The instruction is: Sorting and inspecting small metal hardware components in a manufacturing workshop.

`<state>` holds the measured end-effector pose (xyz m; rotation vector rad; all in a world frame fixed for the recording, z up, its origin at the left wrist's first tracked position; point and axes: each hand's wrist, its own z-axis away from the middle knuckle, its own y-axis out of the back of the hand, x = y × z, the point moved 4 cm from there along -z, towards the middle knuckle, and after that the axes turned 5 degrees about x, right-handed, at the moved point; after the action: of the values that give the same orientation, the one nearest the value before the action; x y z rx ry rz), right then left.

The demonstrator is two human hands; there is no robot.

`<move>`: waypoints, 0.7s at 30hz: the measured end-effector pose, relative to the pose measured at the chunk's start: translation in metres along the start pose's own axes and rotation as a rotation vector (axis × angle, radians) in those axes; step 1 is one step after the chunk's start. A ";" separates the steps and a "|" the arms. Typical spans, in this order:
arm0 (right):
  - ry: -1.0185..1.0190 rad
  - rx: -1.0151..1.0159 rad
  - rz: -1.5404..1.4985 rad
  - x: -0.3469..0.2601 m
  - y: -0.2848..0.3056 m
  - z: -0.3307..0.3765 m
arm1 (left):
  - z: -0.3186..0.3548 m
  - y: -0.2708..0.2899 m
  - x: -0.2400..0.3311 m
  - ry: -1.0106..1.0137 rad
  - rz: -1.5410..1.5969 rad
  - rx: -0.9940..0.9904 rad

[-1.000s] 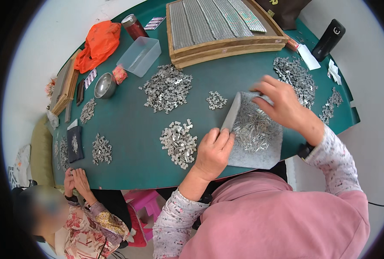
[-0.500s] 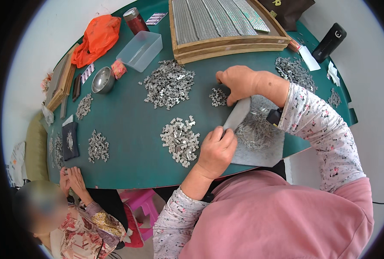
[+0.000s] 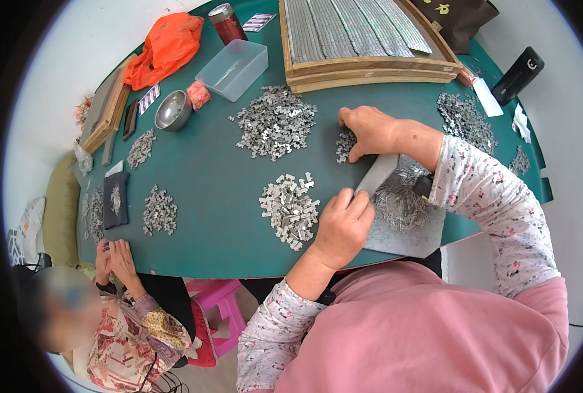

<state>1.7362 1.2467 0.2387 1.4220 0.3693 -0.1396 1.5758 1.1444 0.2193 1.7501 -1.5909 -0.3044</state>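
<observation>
My left hand (image 3: 342, 226) is closed on the lower end of a smooth grey flat strip (image 3: 378, 173). It slants along the left side of a light grey sheet (image 3: 406, 241), on which thin metal pins (image 3: 402, 203) lie heaped. My right hand (image 3: 373, 131) reaches over a small heap of little metal pieces (image 3: 344, 148), thumb and forefinger apart; its other fingertips are hidden. Left of my left hand spreads a heap of larger shiny metal pieces (image 3: 289, 211). Whether my right hand has picked up a piece cannot be seen.
Beyond lie a big metal-piece heap (image 3: 275, 123), wooden trays (image 3: 370, 77) with rows of metal strips, a clear plastic box (image 3: 234, 69) and a steel bowl (image 3: 173, 111). More pieces (image 3: 467, 123) lie at right. Bottom left, a co-worker's hands (image 3: 116, 265) rest at the green table's edge (image 3: 193, 272).
The view has shifted, so the table appears farther right. My right hand has moved over the small heap and covers more of it. My left hand keeps hold of the grey strip.
</observation>
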 end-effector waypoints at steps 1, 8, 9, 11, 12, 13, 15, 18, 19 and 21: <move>0.029 0.020 0.010 -0.004 0.000 -0.005 | 0.000 0.001 0.000 -0.001 -0.004 0.000; 0.083 0.077 0.061 -0.021 -0.003 -0.035 | 0.001 0.000 -0.001 0.033 0.004 -0.018; 0.085 0.076 0.060 -0.022 -0.004 -0.036 | 0.001 0.000 -0.001 0.038 0.006 -0.017; 0.145 0.186 -0.009 -0.024 -0.002 -0.036 | 0.000 0.001 0.000 0.042 0.004 -0.011; 0.143 0.185 -0.009 -0.024 -0.001 -0.033 | 0.000 0.001 -0.001 0.046 0.003 -0.004; 0.132 0.217 -0.027 -0.023 0.001 -0.027 | 0.000 0.001 -0.001 0.046 0.006 -0.004; 0.119 0.248 -0.045 -0.021 0.007 -0.013 | -0.001 0.000 -0.002 0.039 0.020 -0.003; 0.136 0.206 -0.067 -0.019 0.007 0.005 | 0.000 0.000 -0.003 0.048 0.019 -0.016; 0.144 0.145 -0.079 -0.018 0.004 0.009 | 0.000 0.000 -0.003 0.049 0.020 -0.017; 0.156 0.063 -0.078 -0.020 -0.003 0.015 | 0.001 -0.001 -0.002 0.068 0.017 -0.002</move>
<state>1.7193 1.2293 0.2436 1.4861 0.5539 -0.1045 1.5752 1.1457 0.2176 1.7267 -1.5552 -0.2353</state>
